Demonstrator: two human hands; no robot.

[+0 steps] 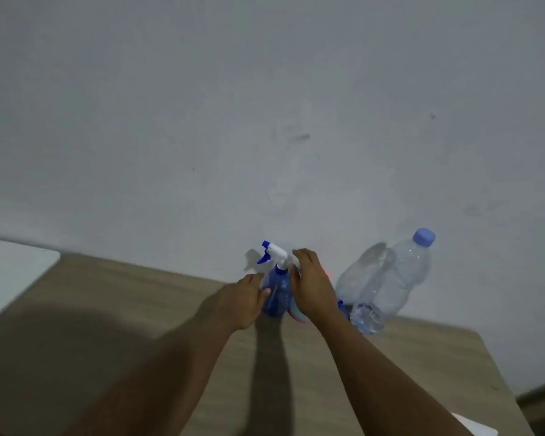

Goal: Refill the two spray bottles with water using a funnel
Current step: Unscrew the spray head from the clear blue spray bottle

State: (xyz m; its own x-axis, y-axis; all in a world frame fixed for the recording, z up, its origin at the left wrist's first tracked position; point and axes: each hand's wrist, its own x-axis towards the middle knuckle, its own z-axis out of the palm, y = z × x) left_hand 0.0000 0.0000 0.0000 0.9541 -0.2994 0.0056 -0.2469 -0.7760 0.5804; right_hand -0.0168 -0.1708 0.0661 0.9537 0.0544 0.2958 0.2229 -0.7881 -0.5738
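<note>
A blue spray bottle (277,294) with a white and blue trigger head stands near the wall at the back of the wooden table (139,309). My left hand (244,302) grips its left side, the thumb across the front. My right hand (312,287) lies with nearly straight fingers against a second, pale pink and blue bottle (297,315), which it mostly hides. To the right stands a large clear water bottle (390,278) with a blue cap. A small blue piece (343,308) shows between my right wrist and that bottle; what it is I cannot tell.
A grey wall rises directly behind the bottles. A white board or tabletop (10,272) adjoins the table at the left. The table's right edge runs diagonally at the lower right, with a white corner (475,426) near the bottom.
</note>
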